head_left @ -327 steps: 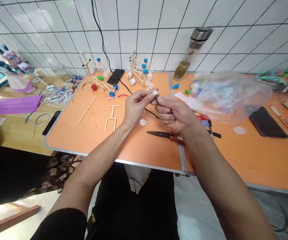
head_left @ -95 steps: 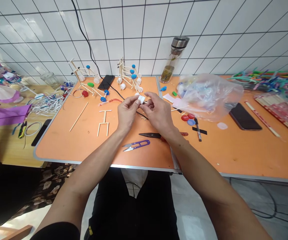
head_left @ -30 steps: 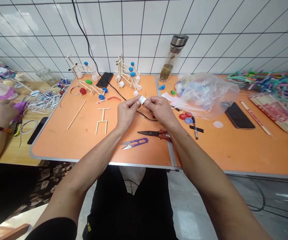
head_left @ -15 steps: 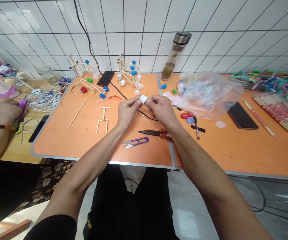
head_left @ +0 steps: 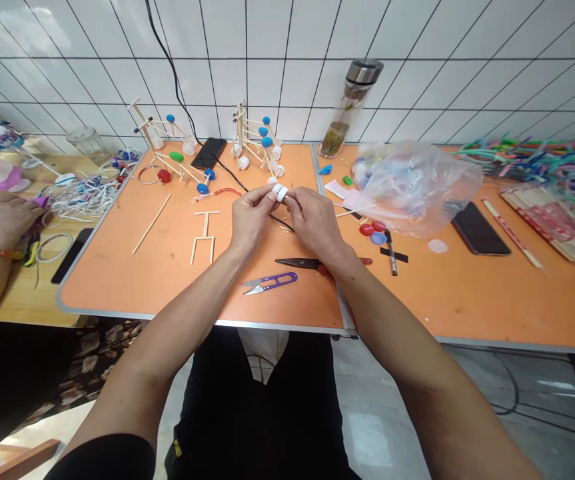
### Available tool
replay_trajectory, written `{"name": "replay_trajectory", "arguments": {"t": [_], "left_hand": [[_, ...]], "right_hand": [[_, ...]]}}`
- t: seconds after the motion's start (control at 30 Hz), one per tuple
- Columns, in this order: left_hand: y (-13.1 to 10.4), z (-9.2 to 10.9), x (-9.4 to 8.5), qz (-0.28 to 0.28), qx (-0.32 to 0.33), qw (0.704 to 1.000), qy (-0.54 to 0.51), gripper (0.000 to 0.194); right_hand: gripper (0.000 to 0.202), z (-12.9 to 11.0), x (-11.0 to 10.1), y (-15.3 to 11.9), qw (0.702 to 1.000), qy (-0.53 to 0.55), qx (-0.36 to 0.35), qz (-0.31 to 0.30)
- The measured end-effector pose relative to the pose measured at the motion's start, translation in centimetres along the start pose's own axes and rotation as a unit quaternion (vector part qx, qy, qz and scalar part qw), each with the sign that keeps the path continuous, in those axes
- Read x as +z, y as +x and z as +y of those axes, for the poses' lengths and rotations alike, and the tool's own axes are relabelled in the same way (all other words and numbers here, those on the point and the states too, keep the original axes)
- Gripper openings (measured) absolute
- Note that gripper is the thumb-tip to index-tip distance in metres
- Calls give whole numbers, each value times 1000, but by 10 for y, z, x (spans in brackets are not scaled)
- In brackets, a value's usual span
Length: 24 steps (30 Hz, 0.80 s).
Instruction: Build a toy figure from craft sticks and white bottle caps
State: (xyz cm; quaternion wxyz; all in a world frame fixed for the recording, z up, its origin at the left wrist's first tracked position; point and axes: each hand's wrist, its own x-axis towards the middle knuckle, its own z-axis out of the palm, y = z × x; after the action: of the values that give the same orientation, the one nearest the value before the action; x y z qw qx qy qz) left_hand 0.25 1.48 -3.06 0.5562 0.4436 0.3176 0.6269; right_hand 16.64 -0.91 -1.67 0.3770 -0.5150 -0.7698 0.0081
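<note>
A small white piece [head_left: 280, 193], looking like two bottle caps set together, is between my two hands above the orange table. My left hand [head_left: 253, 217] pinches it from the left with thumb and fingers. From the other side my right hand [head_left: 317, 217] is closed, its fingertips at the piece's right end; a thin wooden stick [head_left: 346, 213] shows just beyond this hand, and I cannot tell whether it is held. Pliers [head_left: 300, 263] lie partly hidden under my right wrist. Purple thread snips [head_left: 272, 283] rest nearer the edge. A small frame of sticks [head_left: 203, 239] lies left of my left hand.
Two stick models with coloured caps [head_left: 176, 157] [head_left: 262, 141] stand at the back. A glass bottle [head_left: 340, 127], a plastic bag [head_left: 417, 187], a phone [head_left: 481, 229] and a marker [head_left: 391, 253] are rightward. A black cable [head_left: 234, 177] crosses the table. Another person's hand [head_left: 12, 217] is at far left.
The white piece has tilted and shifted slightly left and up with my hands. My right hand has turned, its knuckles now more over the top. The view has moved a little.
</note>
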Motion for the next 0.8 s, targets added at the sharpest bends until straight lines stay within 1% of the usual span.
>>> {"name": "replay_trajectory", "arguments": {"t": [0.17,0.27,0.37,0.53,0.63,0.7,0.8], "left_hand": [[-2,2,3,7,-27,999,18,37],[-2,2,3,6,-16,999,32,36],[0,-1,1,6,-9,999,51,37],[3,-2,-4,6,-21,997,71,40],[3,-3,-6,2,-19,997,71,43],[3,-4,-8,-9,-7,997,75,43],[4,-5,-9,-20,10,994,104,39]], "right_hand": [[40,0,-3,0,996,-83,18,-25],[35,-1,-5,0,992,-118,24,-41],[32,-2,-4,0,989,-139,18,-42],[27,-6,1,-2,987,-152,5,-44],[25,-6,5,0,993,-113,28,-35],[26,-3,6,4,996,-52,72,-31],[31,0,7,8,987,46,143,-48]]}}
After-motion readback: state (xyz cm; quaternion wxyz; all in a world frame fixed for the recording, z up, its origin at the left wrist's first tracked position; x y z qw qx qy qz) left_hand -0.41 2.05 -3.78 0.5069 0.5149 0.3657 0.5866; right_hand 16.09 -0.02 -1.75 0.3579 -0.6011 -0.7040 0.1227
